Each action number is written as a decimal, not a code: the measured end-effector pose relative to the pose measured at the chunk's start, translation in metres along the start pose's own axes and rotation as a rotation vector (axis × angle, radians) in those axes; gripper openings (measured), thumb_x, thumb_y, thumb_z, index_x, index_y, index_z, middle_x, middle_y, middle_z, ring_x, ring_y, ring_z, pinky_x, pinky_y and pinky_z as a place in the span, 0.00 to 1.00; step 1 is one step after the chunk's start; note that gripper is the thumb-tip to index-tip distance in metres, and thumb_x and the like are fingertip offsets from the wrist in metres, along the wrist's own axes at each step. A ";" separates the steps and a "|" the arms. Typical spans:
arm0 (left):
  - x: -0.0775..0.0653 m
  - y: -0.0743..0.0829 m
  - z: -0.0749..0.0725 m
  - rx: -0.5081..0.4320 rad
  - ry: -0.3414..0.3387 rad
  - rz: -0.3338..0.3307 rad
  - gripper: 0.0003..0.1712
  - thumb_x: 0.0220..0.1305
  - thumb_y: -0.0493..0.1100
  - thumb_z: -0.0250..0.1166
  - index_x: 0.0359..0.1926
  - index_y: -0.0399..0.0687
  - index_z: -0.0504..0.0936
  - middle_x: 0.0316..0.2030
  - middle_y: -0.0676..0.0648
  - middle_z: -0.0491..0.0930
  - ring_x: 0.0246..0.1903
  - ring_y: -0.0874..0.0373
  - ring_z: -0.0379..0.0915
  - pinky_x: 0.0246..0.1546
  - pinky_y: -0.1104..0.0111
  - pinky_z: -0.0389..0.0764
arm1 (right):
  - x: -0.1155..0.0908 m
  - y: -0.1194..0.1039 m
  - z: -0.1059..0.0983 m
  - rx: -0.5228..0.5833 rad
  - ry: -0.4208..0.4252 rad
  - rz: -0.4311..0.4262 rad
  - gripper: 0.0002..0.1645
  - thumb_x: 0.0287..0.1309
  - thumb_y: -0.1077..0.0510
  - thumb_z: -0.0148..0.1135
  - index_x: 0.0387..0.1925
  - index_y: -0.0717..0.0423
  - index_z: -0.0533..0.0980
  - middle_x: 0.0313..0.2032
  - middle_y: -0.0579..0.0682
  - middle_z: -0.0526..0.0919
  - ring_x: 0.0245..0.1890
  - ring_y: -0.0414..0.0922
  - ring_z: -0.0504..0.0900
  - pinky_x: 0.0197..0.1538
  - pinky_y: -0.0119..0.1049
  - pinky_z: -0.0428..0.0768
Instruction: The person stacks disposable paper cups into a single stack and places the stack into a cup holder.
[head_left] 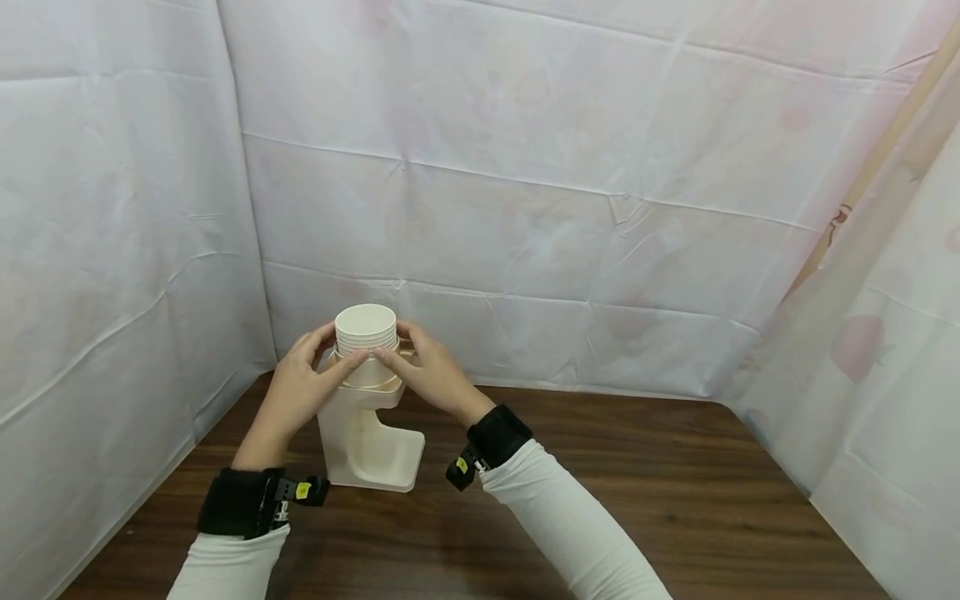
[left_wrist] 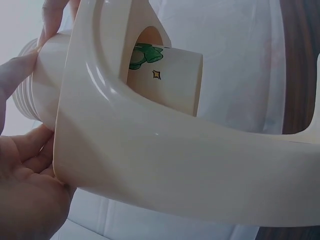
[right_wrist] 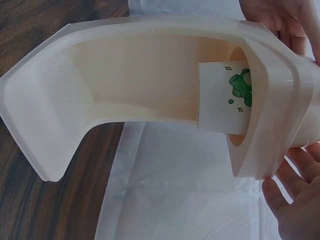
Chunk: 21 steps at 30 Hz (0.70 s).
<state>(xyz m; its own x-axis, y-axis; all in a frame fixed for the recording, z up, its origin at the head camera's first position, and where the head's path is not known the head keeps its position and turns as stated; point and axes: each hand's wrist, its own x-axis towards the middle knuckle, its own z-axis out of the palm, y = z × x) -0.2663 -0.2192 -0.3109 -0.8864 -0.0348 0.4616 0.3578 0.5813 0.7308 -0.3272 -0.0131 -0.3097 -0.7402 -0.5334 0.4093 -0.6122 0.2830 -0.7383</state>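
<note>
A cream cup dispenser stands on the table, its foot reaching to the right. From the tube at its top rises a stack of white paper cups, mouths upward and rims tightly nested. My left hand holds the tube from the left, while my right hand grips it from the right; both thumbs meet at the front, by the lowest visible rims. Below the holder's ring, the lower end of a paper cup with a green cartoon print pokes out through the round hole.
The dark wood table stretches to the right of the dispenser. Pale curtains hang close behind it and along both sides. Black wrist straps with small cameras sit on both forearms.
</note>
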 end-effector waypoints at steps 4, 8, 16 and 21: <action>-0.004 0.000 -0.001 -0.015 0.017 0.014 0.48 0.66 0.63 0.65 0.76 0.43 0.59 0.70 0.36 0.62 0.69 0.39 0.59 0.63 0.40 0.64 | -0.004 0.000 0.000 -0.023 0.009 -0.014 0.42 0.70 0.37 0.56 0.75 0.51 0.58 0.66 0.50 0.71 0.63 0.43 0.74 0.63 0.47 0.73; -0.009 0.002 -0.003 -0.026 0.037 0.044 0.46 0.66 0.60 0.66 0.76 0.44 0.60 0.70 0.38 0.63 0.69 0.40 0.60 0.64 0.41 0.63 | -0.008 0.001 -0.003 -0.119 0.026 -0.055 0.42 0.70 0.37 0.56 0.75 0.53 0.58 0.67 0.50 0.71 0.67 0.42 0.69 0.66 0.46 0.68; -0.018 0.004 -0.004 -0.061 0.054 0.102 0.44 0.68 0.55 0.67 0.75 0.42 0.58 0.69 0.37 0.63 0.69 0.40 0.60 0.65 0.43 0.61 | -0.020 0.006 -0.010 -0.134 0.050 -0.100 0.41 0.71 0.39 0.56 0.74 0.55 0.59 0.70 0.49 0.68 0.67 0.41 0.68 0.66 0.39 0.68; -0.024 0.004 -0.002 -0.078 0.059 0.093 0.45 0.68 0.55 0.67 0.75 0.40 0.57 0.70 0.38 0.63 0.69 0.41 0.59 0.66 0.44 0.60 | -0.029 0.007 -0.016 -0.097 0.032 -0.079 0.41 0.72 0.39 0.55 0.74 0.56 0.58 0.70 0.51 0.67 0.68 0.41 0.66 0.67 0.41 0.67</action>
<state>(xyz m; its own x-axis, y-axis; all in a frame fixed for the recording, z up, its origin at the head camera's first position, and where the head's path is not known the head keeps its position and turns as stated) -0.2424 -0.2178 -0.3180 -0.8304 -0.0325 0.5562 0.4614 0.5196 0.7191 -0.3146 0.0170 -0.3180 -0.6964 -0.5318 0.4819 -0.6917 0.3183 -0.6483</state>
